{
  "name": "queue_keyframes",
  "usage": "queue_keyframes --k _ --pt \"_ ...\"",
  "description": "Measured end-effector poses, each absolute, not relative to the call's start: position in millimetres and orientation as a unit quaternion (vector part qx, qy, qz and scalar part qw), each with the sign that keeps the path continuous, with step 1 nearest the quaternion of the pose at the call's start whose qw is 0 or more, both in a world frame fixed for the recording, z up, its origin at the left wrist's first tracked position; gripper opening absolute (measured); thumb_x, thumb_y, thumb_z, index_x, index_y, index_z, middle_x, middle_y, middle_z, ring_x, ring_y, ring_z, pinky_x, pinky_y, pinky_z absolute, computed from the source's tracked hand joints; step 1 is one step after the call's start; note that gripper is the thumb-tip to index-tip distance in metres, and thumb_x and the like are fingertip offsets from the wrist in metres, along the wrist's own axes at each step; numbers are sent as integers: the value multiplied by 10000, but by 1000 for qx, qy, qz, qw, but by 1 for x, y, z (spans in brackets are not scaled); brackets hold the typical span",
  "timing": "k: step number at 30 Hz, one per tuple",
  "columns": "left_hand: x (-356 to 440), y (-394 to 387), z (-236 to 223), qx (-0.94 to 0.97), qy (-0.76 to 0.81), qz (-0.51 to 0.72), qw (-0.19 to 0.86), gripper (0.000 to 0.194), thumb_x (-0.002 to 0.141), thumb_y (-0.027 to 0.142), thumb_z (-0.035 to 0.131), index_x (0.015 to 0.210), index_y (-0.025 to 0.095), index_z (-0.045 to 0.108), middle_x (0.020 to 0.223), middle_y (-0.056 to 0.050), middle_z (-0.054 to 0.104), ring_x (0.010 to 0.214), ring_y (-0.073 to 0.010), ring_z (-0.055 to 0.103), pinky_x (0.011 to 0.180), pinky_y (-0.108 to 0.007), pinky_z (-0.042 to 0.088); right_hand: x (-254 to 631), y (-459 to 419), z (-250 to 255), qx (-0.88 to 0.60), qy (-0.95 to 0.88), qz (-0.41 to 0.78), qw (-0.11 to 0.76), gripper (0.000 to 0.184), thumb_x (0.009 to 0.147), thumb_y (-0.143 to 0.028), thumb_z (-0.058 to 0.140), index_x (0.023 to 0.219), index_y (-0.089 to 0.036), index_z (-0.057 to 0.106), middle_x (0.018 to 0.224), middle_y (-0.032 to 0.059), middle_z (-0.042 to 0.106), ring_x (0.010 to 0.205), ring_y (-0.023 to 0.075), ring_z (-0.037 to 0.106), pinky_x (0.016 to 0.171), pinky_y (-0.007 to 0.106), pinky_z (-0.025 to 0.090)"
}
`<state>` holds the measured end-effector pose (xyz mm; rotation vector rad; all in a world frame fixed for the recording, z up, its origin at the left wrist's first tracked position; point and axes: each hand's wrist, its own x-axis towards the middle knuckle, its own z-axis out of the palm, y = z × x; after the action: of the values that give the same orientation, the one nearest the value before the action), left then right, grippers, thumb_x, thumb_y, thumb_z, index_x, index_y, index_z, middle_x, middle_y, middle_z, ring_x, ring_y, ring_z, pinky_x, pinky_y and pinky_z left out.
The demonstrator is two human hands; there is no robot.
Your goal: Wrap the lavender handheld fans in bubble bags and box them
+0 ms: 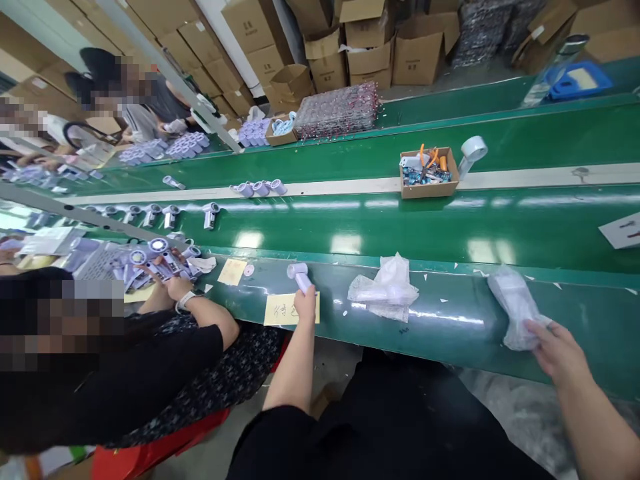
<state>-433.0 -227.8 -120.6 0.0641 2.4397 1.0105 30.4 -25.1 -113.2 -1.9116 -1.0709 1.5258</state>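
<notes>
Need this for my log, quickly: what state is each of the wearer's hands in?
Left hand: closed, holding a lavender handheld device.
Right hand: closed on a translucent bag.

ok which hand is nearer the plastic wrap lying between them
Left: the left hand, holding a lilac device, is left of the plastic wrap; the right hand is farther away, to its right.

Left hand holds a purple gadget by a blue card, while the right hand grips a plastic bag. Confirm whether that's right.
No: the card is yellow, not blue, as the head view shows. The left hand holds the purple gadget by it, and the right hand grips the plastic bag.
</notes>
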Motion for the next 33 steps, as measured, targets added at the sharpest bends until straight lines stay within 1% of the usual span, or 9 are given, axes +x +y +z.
queue_keyframes --k 4,7,9,12,16,19,24,29,33 --pt "-343 -209 -124 103 837 422 333 236 827 368 473 881 153 557 695 -6 575 602 -127 540 555 -241 436 -25 -67 -85 -748 -405 430 304 533 678 -457 615 1172 -299 492 1235 106 565 1184 386 478 734 472 514" --pt "-280 -198 -113 337 715 423 443 287 832 422 504 893 154 585 730 -16 602 651 -135 551 600 -246 457 -93 -96 -79 -620 -406 619 259 527 614 -484 686 1070 -252 562 1072 96 646 1004 312 602 742 454 527" --pt "-270 -192 -109 513 649 380 413 369 809 489 552 986 168 595 871 -51 630 800 -177 576 742 -303 475 -121 -105 -84 -540 -332 728 262 460 592 -421 741 976 -232 571 901 49 671 858 245 639 738 403 533" --pt "-306 -179 -120 637 680 266 248 658 665 562 693 1169 173 528 1114 -137 569 1077 -301 495 951 -475 374 -125 -105 -101 -566 -276 726 277 399 562 -323 771 870 -219 539 668 -28 612 635 168 613 631 319 532" --pt "-360 -165 -157 657 713 107 219 441 721 353 694 1090 165 543 1028 -122 579 1031 -276 514 919 -447 391 -120 -111 -132 -637 -323 665 218 405 515 -293 793 805 -201 526 564 -36 579 511 156 562 488 280 478" --pt "-357 -172 -175 607 741 162 238 329 747 330 639 1013 162 544 990 -92 583 991 -245 525 882 -387 418 -140 -121 -155 -667 -360 613 222 464 465 -279 813 825 -202 532 632 -36 613 574 165 586 505 263 468" --pt "-350 -197 -177 439 814 305 227 332 772 378 602 1023 174 528 967 -70 581 958 -224 554 840 -349 441 -163 -117 -177 -719 -368 542 231 435 476 -287 791 793 -219 500 611 -46 598 604 177 596 508 253 455" --pt "-378 -207 -181 321 911 225 130 396 791 388 589 1073 116 527 999 -147 570 1015 -293 527 869 -411 418 -149 -109 -173 -694 -334 594 235 386 557 -290 750 821 -223 477 624 -36 608 588 162 610 517 264 510" --pt "-355 -208 -180 390 896 205 62 587 778 487 605 1192 89 486 1087 -206 530 1097 -360 462 918 -537 358 -135 -112 -155 -661 -318 640 228 465 572 -302 761 888 -234 427 606 -68 565 501 134 573 458 253 509"
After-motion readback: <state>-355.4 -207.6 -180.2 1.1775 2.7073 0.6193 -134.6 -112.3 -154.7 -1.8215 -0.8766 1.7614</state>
